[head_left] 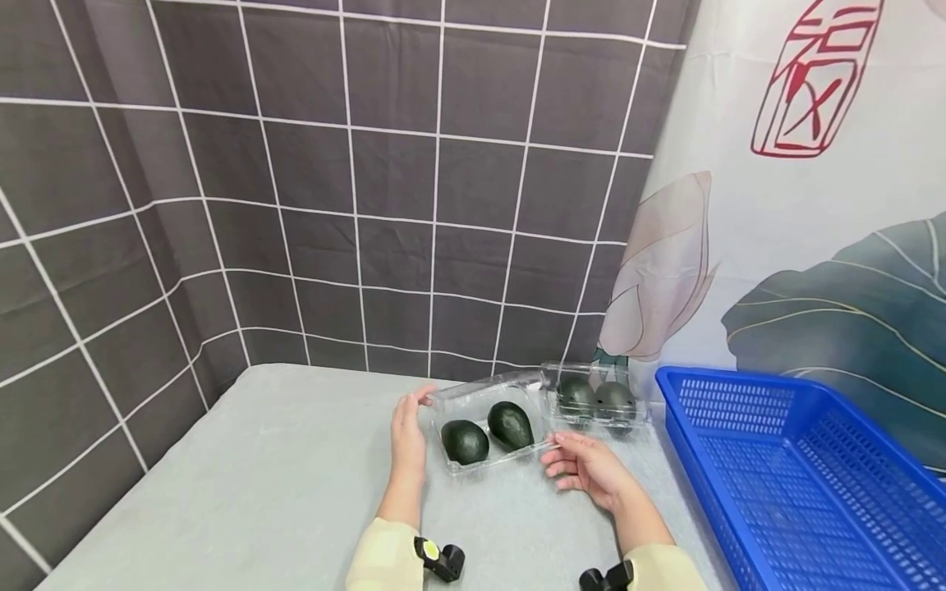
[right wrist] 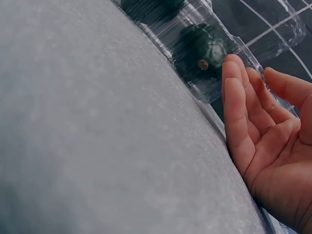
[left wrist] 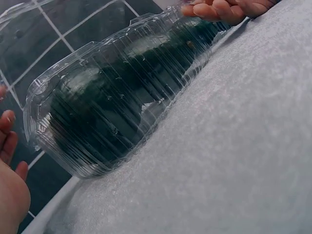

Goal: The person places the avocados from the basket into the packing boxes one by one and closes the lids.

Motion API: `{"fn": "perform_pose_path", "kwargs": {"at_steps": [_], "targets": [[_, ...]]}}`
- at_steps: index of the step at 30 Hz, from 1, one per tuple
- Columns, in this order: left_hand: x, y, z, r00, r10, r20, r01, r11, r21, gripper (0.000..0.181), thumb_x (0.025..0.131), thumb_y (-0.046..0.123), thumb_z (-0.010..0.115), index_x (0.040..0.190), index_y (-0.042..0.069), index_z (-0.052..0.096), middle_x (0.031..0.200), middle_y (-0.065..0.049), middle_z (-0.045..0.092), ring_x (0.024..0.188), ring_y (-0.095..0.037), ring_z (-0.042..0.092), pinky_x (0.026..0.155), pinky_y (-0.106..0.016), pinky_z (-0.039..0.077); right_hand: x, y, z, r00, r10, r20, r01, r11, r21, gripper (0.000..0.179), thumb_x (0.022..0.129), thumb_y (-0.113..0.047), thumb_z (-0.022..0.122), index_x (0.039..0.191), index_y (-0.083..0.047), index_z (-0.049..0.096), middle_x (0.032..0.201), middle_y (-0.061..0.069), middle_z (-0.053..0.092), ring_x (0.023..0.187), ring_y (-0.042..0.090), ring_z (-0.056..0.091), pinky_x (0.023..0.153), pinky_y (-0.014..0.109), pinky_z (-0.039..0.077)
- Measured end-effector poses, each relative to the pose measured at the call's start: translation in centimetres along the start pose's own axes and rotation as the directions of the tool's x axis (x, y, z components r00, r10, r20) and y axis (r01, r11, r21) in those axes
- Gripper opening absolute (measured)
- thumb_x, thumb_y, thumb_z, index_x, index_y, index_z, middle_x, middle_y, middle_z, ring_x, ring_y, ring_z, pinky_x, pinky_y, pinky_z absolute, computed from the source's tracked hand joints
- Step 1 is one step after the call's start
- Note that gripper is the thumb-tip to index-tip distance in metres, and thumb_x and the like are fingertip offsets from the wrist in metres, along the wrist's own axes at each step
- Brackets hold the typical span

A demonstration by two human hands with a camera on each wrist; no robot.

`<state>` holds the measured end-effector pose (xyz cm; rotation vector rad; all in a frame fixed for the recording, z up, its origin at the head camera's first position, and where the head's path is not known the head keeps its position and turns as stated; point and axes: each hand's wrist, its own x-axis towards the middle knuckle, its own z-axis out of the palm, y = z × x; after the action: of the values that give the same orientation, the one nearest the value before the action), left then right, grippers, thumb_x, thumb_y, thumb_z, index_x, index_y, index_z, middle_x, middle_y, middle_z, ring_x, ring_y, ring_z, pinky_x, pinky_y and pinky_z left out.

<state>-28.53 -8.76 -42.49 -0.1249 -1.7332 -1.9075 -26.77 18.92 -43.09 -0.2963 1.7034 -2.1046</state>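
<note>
A clear ribbed plastic clamshell box (head_left: 488, 461) with two dark green avocados lies on the table. In the head view, one avocado (head_left: 465, 442) is at the left and the other avocado (head_left: 511, 425) at the right. At the box's left end my left hand (head_left: 409, 435) is upright, its fingers extended along the edge. My right hand (head_left: 591, 468) is by the front right corner, fingers loosely bent and fingertips at the rim. The right wrist view shows its thumb (right wrist: 287, 87) apart from the other fingers. Whether the fingertips press the plastic is hard to tell.
Behind the right hand stands another clear plastic box (head_left: 550, 382) with two dark avocados (head_left: 615, 399). A blue perforated basket (head_left: 695, 484) is at the right. The pale grey table (head_left: 296, 476) meets a dark gridded curtain (head_left: 392, 180) at the back.
</note>
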Motion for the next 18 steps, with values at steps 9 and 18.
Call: {"fn": "perform_pose_path", "kwargs": {"at_steps": [9,18], "targets": [[-0.6,0.2,0.3,0.999,-0.038,0.033,0.030,0.980,0.196,0.053,0.100,0.025,0.036,0.061,0.000,0.062,0.098,-0.015,0.053,0.107,-0.028,0.037,0.099,-0.047,0.025,0.2,-0.5,0.4,0.997,0.075,-0.029,-0.074,0.997,0.030,0.051,0.097,-0.051,0.028,0.104,-0.004,0.048,0.083,0.003,0.066,0.069,0.013,0.063,0.058,0.027,0.053],[-0.4,0.0,0.2,0.999,0.016,0.041,-0.026,0.966,0.257,0.043,0.097,0.022,0.047,0.060,0.005,0.061,0.093,-0.005,0.051,0.102,-0.026,0.038,0.091,-0.043,0.031,0.7,-0.1,1.5,0.971,0.053,-0.234,-0.072,0.995,-0.074,0.025,0.095,-0.032,0.048,0.090,-0.008,0.051,0.069,-0.001,0.060,0.060,0.011,0.060,0.053,0.023,0.050]]}}
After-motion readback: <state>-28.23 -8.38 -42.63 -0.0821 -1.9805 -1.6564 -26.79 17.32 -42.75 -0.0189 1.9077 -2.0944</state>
